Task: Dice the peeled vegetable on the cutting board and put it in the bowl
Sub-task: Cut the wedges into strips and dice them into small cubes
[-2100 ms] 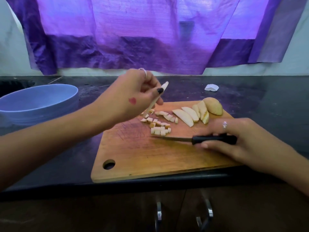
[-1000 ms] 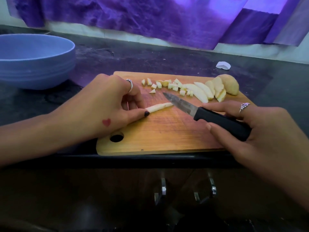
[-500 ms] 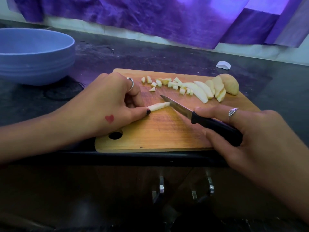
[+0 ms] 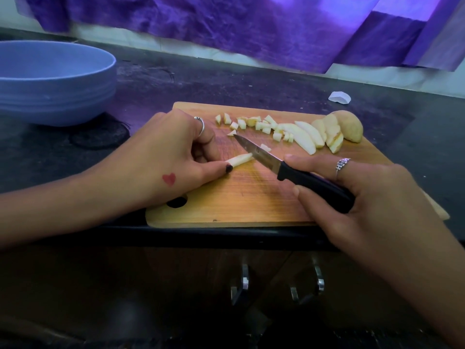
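A pale strip of peeled vegetable lies flat on the wooden cutting board, near its middle. The left hand pinches the strip's near end between thumb and curled fingers, holding it down; that hand wears a ring and has a small red heart on its back. The right hand grips the black handle of a knife, fingers wrapped round it and the forefinger laid along the top. The blade sits at the free end of the strip, its tip pointing toward the far left of the board, and one small cut piece lies just behind the blade. Along the far edge of the board runs a loose row of small dice, cream-coloured with square faces. To their right lie several long curved slices, leaning on one another, and at the end the uncut rounded end of the vegetable, smooth and yellowish.

The board rests on a dark countertop, its near edge at the counter's front lip. A wide blue bowl stands on the counter to the far left, well apart from the board. A small white scrap lies beyond the board's right corner. Purple cloth hangs across the pale wall behind, and below the counter two metal cabinet handles catch the light
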